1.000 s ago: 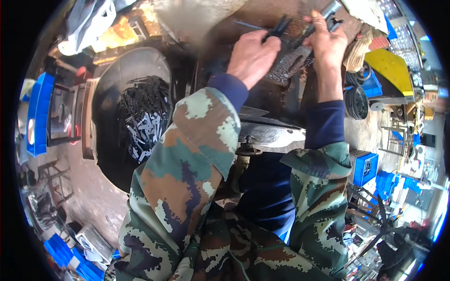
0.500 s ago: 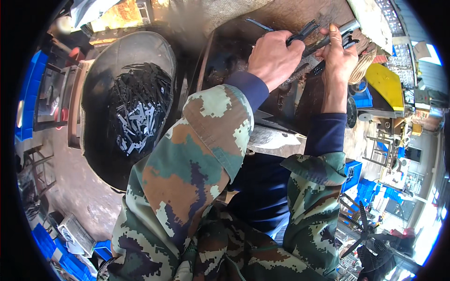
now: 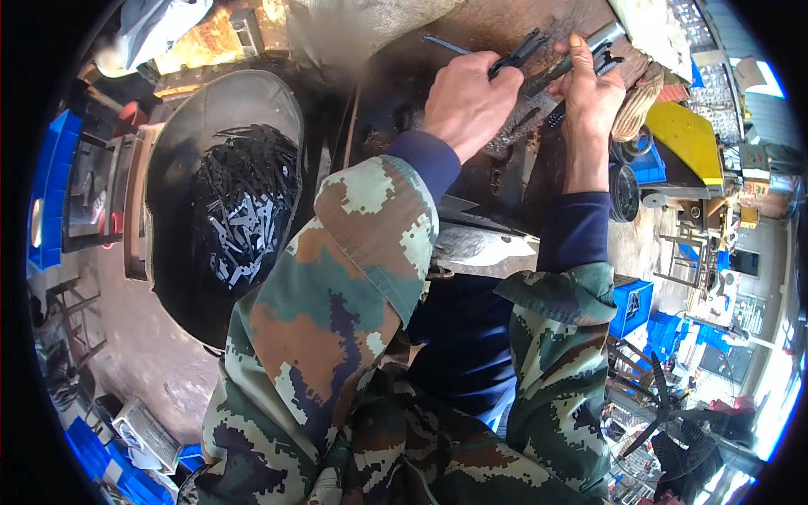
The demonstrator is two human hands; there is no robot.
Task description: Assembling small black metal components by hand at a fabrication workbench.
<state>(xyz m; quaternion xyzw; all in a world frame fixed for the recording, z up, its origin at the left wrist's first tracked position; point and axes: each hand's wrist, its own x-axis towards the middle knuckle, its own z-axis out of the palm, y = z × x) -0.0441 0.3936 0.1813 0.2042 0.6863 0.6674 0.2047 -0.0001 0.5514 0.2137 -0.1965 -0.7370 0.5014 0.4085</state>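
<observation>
Left hand [image 3: 470, 101] moved black pieces [image 3: 518, 54] nearer right hand [image 3: 591, 99].

Smooth metal bar [image 3: 607, 35] (glossy), matt cloth sleeves [image 3: 358, 244]

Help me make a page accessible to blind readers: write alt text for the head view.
A person's left hand holds slim dark pieces, and the right hand grips dark parts beside a gray cylinder, above a dark workbench. At left, a dark bin holds heaped flat strips.

A blue bin [image 3: 59, 178] shows far left, a black fan [image 3: 663, 415] lower right.
</observation>
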